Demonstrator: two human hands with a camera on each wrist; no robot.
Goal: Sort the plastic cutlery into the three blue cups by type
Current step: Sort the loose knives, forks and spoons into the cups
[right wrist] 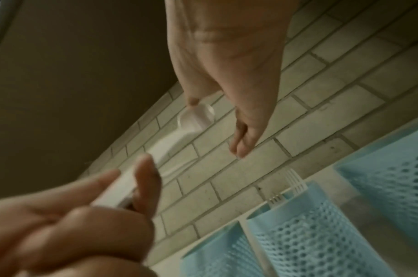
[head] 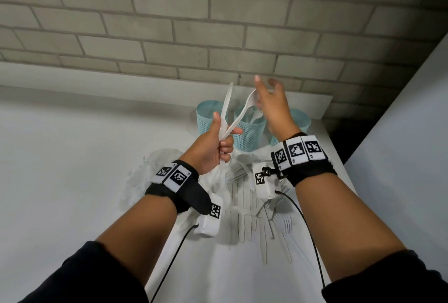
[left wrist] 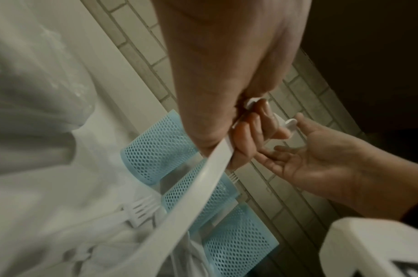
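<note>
Left of frame centre, left hand (head: 213, 143) gripping two white cutlery pieces (head: 226, 118) by their handles, tips fanned upward. Behind, three blue cups (head: 249, 133) in a row on the tabletop (head: 72, 157). Right of centre, right hand (head: 272, 106) open, fingers spread, thumb touching the spoon bowl (right wrist: 198, 117). Below, loose cutlery pile (head: 252, 225).

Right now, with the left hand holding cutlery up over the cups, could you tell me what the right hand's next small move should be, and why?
Probably close the right hand on the spoon. The left hand grips two white pieces fanned apart, and the spoon's bowl sits right at the open right hand's fingers, above the blue cups. Pinching it would separate it for dropping into a cup.
</note>
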